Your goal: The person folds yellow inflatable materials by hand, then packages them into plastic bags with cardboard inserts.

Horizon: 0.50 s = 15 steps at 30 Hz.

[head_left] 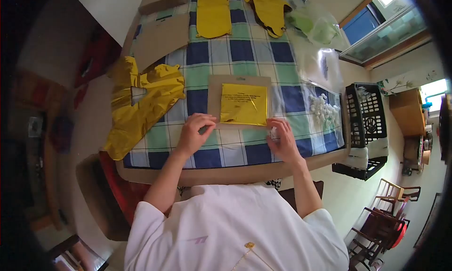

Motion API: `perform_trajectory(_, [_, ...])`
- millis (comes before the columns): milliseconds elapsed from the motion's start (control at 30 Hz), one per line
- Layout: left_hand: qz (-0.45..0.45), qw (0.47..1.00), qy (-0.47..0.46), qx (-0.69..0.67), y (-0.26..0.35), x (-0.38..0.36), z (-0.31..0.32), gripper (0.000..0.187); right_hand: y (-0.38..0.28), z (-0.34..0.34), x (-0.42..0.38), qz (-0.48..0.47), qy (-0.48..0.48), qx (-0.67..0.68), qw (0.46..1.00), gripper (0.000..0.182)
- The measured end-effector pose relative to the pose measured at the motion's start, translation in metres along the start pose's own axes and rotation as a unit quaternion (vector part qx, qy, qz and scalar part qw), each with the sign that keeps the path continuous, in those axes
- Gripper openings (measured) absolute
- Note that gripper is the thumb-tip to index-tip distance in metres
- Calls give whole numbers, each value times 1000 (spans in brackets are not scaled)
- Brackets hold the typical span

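A folded gold foil packet with small dark print lies on a flat brown cardboard piece on the checked tablecloth. My left hand is at the card's lower left corner, its fingers curled with the thumb near the fingertips; whatever it may hold is hidden. At the lower right corner, my right hand touches or nearly touches the card's edge, with thumb and fingers apart and a small clear, shiny thing beside them. An unfolded gold foil balloon lies to the left of my left hand.
More gold foil shapes lie at the far side. Cardboard sheets are at the back left. Clear plastic bags and a pile of small white pieces lie on the right. Beyond the right edge stands a black crate.
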State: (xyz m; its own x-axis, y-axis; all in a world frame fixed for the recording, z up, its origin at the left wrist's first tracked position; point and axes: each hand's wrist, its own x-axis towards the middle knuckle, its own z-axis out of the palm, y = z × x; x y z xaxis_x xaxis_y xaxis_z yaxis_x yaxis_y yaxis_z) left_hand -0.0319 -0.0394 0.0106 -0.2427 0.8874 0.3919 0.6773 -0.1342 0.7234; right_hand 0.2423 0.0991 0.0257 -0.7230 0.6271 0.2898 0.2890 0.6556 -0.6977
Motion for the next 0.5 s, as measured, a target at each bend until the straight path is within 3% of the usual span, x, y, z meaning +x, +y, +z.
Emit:
perform_trajectory(167, [-26, 999, 19, -6, -3, 2, 5, 9, -2, 6, 16, 74, 30, -19, 997, 9])
perform_trajectory(267, [-32, 999, 22, 19, 2, 6, 7, 11, -2, 9, 25, 36, 57, -57, 996, 9])
perform_trajectory(500, [-27, 997, 24, 64, 4, 7, 12, 17, 5, 21, 31, 67, 74, -79, 992, 14])
